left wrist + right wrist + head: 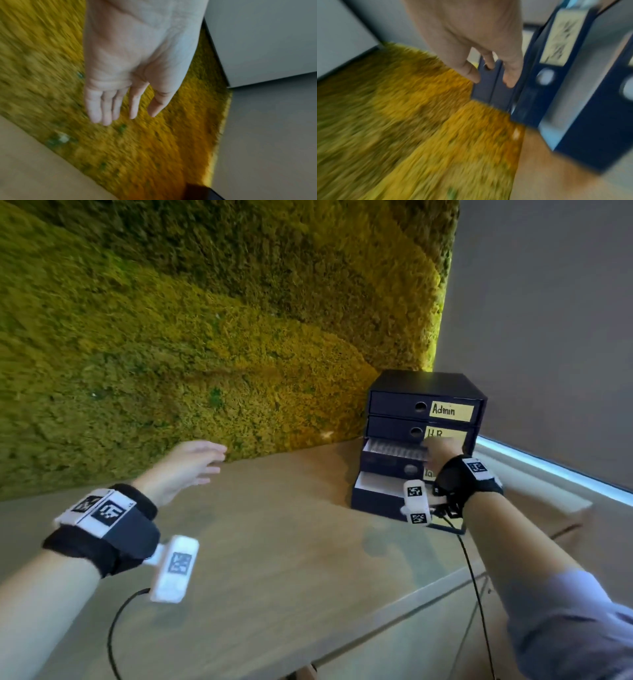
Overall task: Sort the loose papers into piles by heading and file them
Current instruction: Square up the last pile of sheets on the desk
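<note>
At far right corner of desk (274, 542), our right hand (442, 451), fingers loosely extended, holding nothing, reaches drawer unit (421, 385); third drawer (394, 455), bottom drawer (376, 491) stand open with papers (397, 447) inside. Left hand (185, 467) hovers spread, empty. Filing step; next, we judge, push drawers shut.

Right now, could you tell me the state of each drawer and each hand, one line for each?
Admin drawer: closed.
Second drawer: closed, label partly hidden.
Third drawer: pulled partly out, papers inside.
Bottom drawer: pulled further out, papers inside.
Left hand: open, empty, above the table.
Right hand: fingers extended at the third drawer, holding nothing.
</note>
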{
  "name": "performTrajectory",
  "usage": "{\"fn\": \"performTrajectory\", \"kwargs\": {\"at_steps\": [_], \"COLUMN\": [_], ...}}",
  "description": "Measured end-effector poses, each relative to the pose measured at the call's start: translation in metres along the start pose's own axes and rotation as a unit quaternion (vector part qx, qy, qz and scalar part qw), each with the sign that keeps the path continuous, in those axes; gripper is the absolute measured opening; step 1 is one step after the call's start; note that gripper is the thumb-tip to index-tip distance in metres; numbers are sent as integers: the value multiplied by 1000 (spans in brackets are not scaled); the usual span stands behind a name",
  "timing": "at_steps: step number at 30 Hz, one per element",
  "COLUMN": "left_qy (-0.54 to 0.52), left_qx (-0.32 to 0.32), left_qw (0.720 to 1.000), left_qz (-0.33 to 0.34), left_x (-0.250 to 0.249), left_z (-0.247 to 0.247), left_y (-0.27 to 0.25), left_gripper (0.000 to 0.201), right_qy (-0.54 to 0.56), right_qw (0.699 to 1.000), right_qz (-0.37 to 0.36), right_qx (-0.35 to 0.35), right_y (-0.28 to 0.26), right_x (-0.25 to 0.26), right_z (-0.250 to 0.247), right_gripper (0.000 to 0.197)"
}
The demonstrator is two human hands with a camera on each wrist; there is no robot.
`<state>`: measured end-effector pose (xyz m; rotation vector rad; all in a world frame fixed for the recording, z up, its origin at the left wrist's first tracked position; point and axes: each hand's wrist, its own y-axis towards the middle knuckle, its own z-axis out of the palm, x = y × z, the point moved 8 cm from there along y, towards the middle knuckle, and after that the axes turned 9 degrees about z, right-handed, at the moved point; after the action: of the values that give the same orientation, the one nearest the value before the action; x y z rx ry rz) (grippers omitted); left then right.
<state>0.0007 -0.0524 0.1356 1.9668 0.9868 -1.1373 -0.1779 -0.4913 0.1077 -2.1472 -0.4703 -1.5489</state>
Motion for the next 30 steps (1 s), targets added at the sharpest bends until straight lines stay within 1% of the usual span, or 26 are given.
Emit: {"fn": "performTrajectory", "kwargs": {"at_steps": [1,2,3,5,7,8,9,11,13,14,15,16,17,19,20,22,23,24,25,27,28,29,30], "left_qy": [28,63,107,175,205,223,246,295,327,340,361,371,364,374,377,387,380,372,360,330,314,295,274], "left_qx": [-34,-73,-108,-150,-170,-187,-197,-188,-150,-123,-105,-89,-88,-82,-73,-38,-20,-10,-3,-3,-5,-2,5], "left_qw": [999,994,985,963,938,923,905,866,839,825,809,799,795,787,791,791,794,801,810,833,847,860,869], "left_qz": [-22,-50,-80,-143,-220,-252,-287,-359,-409,-435,-451,-465,-478,-483,-476,-473,-474,-468,-463,-445,-429,-417,-411], "left_x": [18,36,56,100,155,178,198,216,233,244,256,264,269,267,264,257,255,251,247,242,241,240,243], "left_z": [-34,-70,-109,-184,-253,-284,-310,-339,-348,-351,-359,-360,-359,-353,-347,-335,-330,-324,-317,-302,-295,-287,-281], "left_y": [-8,-20,-34,-75,-127,-154,-185,-241,-284,-302,-316,-330,-340,-349,-347,-340,-337,-331,-325,-310,-299,-291,-283], "left_gripper": [26,27,29,33,36,36,37,38,53,62,71,78,82,86,88,95,99,102,105,103,100,100,103], "right_qy": [84,138,134,79,1,-39,-84,-163,-205,-213,-214,-208,-197,-181,-175,-162,-159,-157,-154,-145,-141,-143,-150], "right_qw": [996,988,981,954,910,885,858,804,758,739,729,725,723,717,712,701,698,702,712,732,736,739,749], "right_qz": [-3,-19,-36,-61,-59,-55,-48,-32,4,27,45,58,64,75,81,86,81,74,66,43,31,24,19], "right_qx": [23,70,135,284,410,461,505,571,620,638,649,654,659,669,675,689,694,691,682,664,661,657,645], "right_y": [-25,-50,-81,-153,-221,-253,-283,-333,-380,-401,-422,-443,-461,-493,-505,-523,-529,-531,-528,-516,-506,-493,-477], "right_x": [7,14,20,26,16,7,-6,-32,-55,-65,-73,-79,-81,-84,-85,-85,-84,-83,-81,-76,-75,-75,-76], "right_z": [26,62,102,190,268,302,334,391,437,457,474,489,501,522,530,543,546,550,551,546,544,540,536], "right_gripper": [44,42,36,27,26,27,28,27,35,42,49,52,55,61,62,52,46,44,43,47,51,55,59]}}
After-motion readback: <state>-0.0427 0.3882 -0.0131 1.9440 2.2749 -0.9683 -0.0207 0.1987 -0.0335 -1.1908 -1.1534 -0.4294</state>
